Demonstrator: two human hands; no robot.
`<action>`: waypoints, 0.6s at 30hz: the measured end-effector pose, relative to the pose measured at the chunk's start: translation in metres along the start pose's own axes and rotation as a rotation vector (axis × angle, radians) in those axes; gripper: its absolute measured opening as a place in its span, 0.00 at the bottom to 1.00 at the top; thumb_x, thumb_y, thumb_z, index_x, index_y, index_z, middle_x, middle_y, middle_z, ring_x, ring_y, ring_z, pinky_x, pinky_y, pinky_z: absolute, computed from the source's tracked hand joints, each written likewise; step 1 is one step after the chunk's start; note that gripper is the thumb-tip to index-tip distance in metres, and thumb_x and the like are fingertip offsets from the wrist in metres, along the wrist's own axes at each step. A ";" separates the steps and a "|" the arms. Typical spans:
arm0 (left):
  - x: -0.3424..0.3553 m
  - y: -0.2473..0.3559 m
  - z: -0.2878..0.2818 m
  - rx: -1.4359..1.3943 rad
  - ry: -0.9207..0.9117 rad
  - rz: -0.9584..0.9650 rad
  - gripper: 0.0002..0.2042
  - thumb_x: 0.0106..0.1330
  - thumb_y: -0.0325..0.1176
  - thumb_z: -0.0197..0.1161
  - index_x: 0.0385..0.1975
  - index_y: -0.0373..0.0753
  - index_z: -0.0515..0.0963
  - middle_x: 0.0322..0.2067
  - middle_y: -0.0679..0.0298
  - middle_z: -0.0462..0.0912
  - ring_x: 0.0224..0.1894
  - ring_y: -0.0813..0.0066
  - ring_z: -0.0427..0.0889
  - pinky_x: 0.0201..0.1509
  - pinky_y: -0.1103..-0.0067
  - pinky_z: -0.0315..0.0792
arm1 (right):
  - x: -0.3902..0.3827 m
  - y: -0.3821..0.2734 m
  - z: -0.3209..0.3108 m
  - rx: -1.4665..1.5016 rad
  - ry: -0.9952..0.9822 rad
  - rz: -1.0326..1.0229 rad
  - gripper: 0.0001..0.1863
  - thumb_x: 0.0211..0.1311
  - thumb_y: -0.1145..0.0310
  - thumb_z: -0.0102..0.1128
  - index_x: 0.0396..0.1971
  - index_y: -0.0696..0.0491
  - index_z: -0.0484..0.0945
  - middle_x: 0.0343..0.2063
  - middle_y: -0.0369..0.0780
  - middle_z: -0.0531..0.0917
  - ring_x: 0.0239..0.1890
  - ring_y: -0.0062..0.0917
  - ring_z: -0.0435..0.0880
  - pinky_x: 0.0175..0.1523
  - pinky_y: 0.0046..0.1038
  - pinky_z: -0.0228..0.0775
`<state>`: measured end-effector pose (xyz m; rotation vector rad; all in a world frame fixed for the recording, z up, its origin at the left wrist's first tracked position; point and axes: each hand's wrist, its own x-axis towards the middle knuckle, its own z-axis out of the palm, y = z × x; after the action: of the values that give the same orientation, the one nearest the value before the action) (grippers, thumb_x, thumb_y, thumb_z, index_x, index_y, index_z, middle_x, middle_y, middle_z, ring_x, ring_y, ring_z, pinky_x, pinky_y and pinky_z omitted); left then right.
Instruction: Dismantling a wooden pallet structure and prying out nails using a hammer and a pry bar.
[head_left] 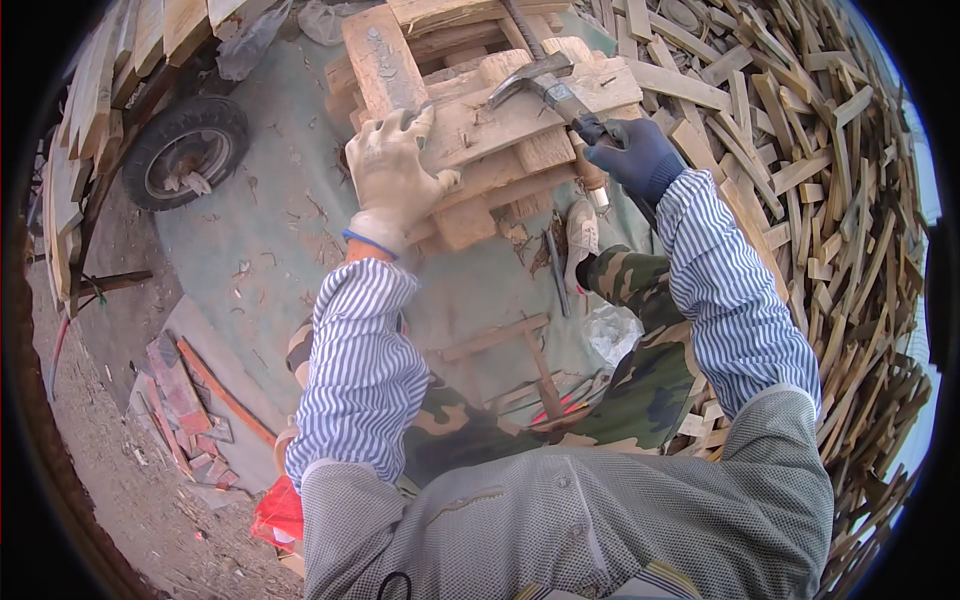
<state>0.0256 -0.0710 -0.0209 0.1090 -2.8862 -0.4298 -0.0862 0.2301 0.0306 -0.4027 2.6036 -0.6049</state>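
My left hand, in a pale glove, grips the left end of a rough wooden board, its thumb at the near edge. The board lies across a stack of thick timber pieces, and nails stick up from it. In a dark blue glove, my right hand is closed round the handle of a claw hammer. The hammer's head hangs over the far edge of the board. Just below my right hand is a brownish piece with a shiny metal end.
A large heap of wood offcuts fills the right side. At the left stand a black-tyred wheel and stacked planks. Green sheeting covers the ground, with a wooden piece between my legs. Broken bricks lie lower left.
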 end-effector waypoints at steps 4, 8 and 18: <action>0.002 0.002 -0.001 -0.043 -0.020 -0.013 0.43 0.39 0.49 0.78 0.63 0.50 0.74 0.55 0.62 0.78 0.59 0.58 0.72 0.65 0.64 0.63 | -0.010 0.007 0.015 0.051 0.047 0.007 0.23 0.53 0.52 0.66 0.33 0.61 0.82 0.25 0.50 0.83 0.31 0.36 0.85 0.42 0.36 0.74; -0.003 -0.004 -0.001 -0.019 0.009 -0.004 0.43 0.39 0.49 0.79 0.63 0.50 0.75 0.55 0.61 0.78 0.58 0.58 0.72 0.65 0.63 0.63 | 0.005 -0.016 -0.012 -0.193 0.000 -0.036 0.21 0.53 0.54 0.65 0.36 0.58 0.82 0.28 0.50 0.84 0.34 0.39 0.84 0.45 0.37 0.74; -0.002 -0.002 0.000 -0.076 0.002 0.004 0.42 0.39 0.49 0.78 0.62 0.51 0.75 0.54 0.60 0.78 0.58 0.58 0.72 0.65 0.64 0.62 | 0.028 -0.031 -0.053 -0.433 -0.076 -0.216 0.18 0.52 0.56 0.65 0.35 0.57 0.82 0.27 0.49 0.84 0.35 0.40 0.85 0.46 0.39 0.75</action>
<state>0.0279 -0.0731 -0.0219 0.0918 -2.8629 -0.5383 -0.1303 0.2117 0.0784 -0.8319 2.6259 -0.0795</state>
